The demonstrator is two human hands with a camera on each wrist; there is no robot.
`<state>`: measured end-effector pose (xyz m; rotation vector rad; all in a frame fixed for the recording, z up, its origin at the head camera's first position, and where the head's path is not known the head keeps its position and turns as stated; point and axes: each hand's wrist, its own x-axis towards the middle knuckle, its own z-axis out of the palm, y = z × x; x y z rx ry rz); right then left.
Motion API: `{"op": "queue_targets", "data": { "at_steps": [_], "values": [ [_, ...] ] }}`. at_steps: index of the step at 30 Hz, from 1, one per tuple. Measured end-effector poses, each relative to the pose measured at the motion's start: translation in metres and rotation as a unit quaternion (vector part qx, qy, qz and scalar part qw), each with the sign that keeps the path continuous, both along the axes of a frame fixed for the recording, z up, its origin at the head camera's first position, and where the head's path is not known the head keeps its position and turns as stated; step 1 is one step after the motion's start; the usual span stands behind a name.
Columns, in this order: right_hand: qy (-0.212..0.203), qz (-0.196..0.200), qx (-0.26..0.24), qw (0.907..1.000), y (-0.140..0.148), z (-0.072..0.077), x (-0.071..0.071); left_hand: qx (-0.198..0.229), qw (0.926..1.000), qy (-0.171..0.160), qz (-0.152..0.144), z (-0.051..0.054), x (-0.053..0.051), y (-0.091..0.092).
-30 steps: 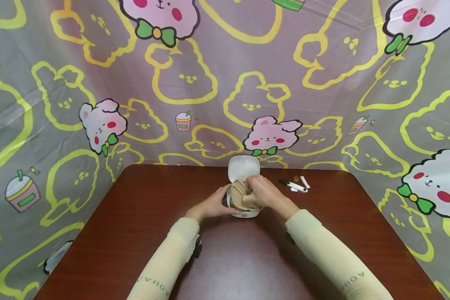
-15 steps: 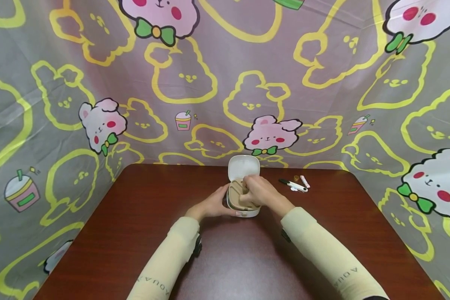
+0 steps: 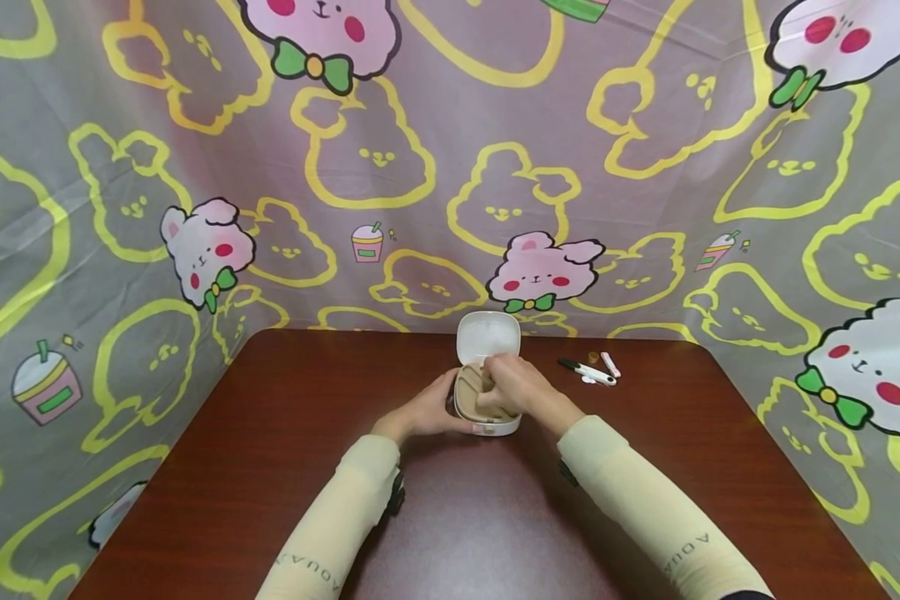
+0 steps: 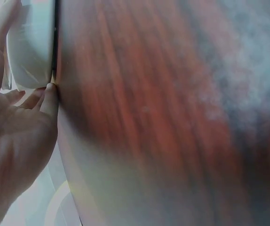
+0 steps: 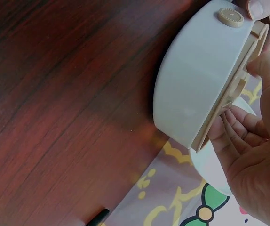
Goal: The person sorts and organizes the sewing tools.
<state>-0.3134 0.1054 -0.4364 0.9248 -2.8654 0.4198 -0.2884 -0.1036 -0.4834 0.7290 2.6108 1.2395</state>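
Note:
A white box [image 3: 504, 429] stands on the table with its lid [image 3: 487, 335] raised at the back. Its front carries a round beige button [image 5: 230, 17]. Inside the opening sits a beige tray insert [image 3: 468, 392], whose edge stands slightly above the box rim in the right wrist view. My left hand [image 3: 426, 408] holds the box at its left side, with the thumb along the front. My right hand [image 3: 520, 385] grips the tray insert, thumb and fingers on its divided parts. What lies under the insert is hidden.
To the right lie a slim black-and-white tool [image 3: 588, 372], a small pink-and-white piece [image 3: 611, 364] and a small amber round item [image 3: 593, 357]. A patterned curtain [image 3: 420, 208] surrounds the dark wooden table [image 3: 292, 433] at the back and sides.
The beige tray insert has gone from tilted and raised to lower and flatter in the box. My right hand has shifted slightly left with it; my left hand stays at the box.

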Motion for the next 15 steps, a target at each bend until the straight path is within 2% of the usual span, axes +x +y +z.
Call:
{"op": "queue_targets", "data": {
  "at_steps": [10,15],
  "values": [
    [-0.014,0.005,0.018,0.9997,-0.0025,-0.0049,-0.0023,0.006,0.9999,-0.004,-0.007,-0.0018,-0.0005,0.0000],
    [-0.019,0.001,0.024,0.9995,-0.0039,-0.0047,-0.0026,-0.002,1.0000,-0.007,0.001,-0.0020,-0.0008,-0.0006]
  ]
}}
